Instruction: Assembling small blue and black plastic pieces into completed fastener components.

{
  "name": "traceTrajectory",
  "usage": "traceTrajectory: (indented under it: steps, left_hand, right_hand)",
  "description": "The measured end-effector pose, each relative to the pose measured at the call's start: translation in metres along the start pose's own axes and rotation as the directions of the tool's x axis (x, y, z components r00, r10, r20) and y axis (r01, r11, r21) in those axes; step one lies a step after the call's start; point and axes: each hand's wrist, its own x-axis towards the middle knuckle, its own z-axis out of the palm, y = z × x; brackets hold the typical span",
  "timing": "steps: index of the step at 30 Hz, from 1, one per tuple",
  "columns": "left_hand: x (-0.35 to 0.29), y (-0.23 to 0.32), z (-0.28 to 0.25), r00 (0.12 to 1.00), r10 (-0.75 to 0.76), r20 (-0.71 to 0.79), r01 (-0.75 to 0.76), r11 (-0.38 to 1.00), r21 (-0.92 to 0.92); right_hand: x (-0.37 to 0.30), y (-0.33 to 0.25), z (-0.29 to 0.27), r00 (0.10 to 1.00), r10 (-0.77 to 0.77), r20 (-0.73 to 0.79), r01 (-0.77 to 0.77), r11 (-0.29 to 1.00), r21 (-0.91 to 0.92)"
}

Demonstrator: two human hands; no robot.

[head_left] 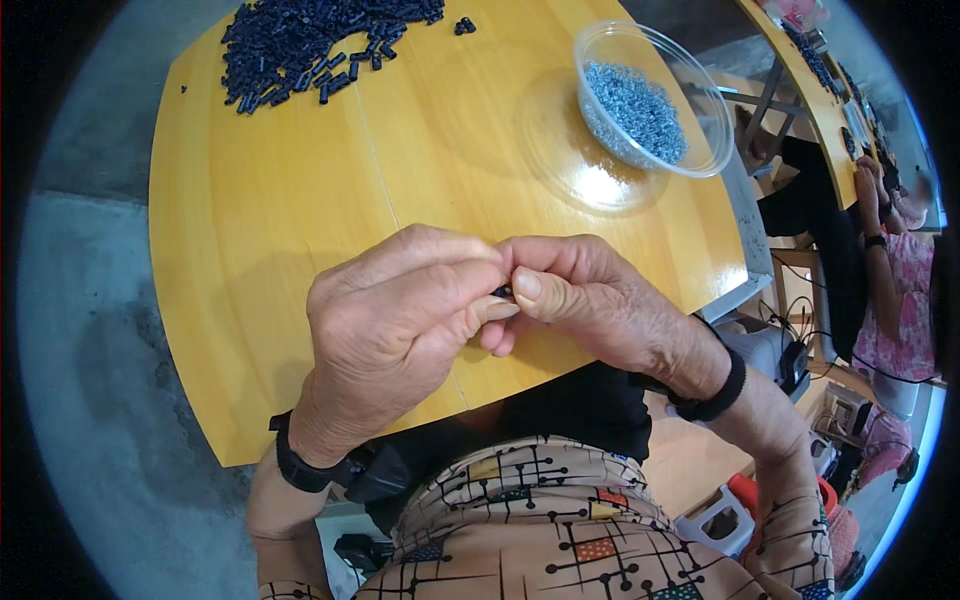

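Over the yellow wooden table [260, 220], left hand [390, 330] and right hand [590, 300] pinch 1 small dark plastic piece [503, 291] between closed fingertips at centre; a slip could drop it toward 6 o'clock, into the lap.

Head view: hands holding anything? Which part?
A small dark piece is pinched between the fingertips of left hand and right hand. It is mostly hidden, so the gripped part cannot be told.
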Motion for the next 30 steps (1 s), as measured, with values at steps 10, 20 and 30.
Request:
traceTrajectory:
  steps: [10,20,30]
  left_hand:
    - [0.003,-0.001,-0.001,0.999,0.031,-0.013,-0.030,0.993,0.112]
    - [0.002,0.001,0.002,0.993,-0.118,0.008,0.118,0.990,-0.071]
    - [-0.003,-0.002,-0.004,0.994,-0.098,0.050,0.101,0.993,-0.062]
  right_hand:
    - [0.003,0.012,0.009,0.998,-0.051,-0.034,0.056,0.988,0.142]
    - [0.001,0.019,0.010,0.990,-0.125,-0.060,0.133,0.977,0.167]
    - [-0.001,0.023,0.010,0.980,-0.191,-0.055,0.198,0.962,0.189]
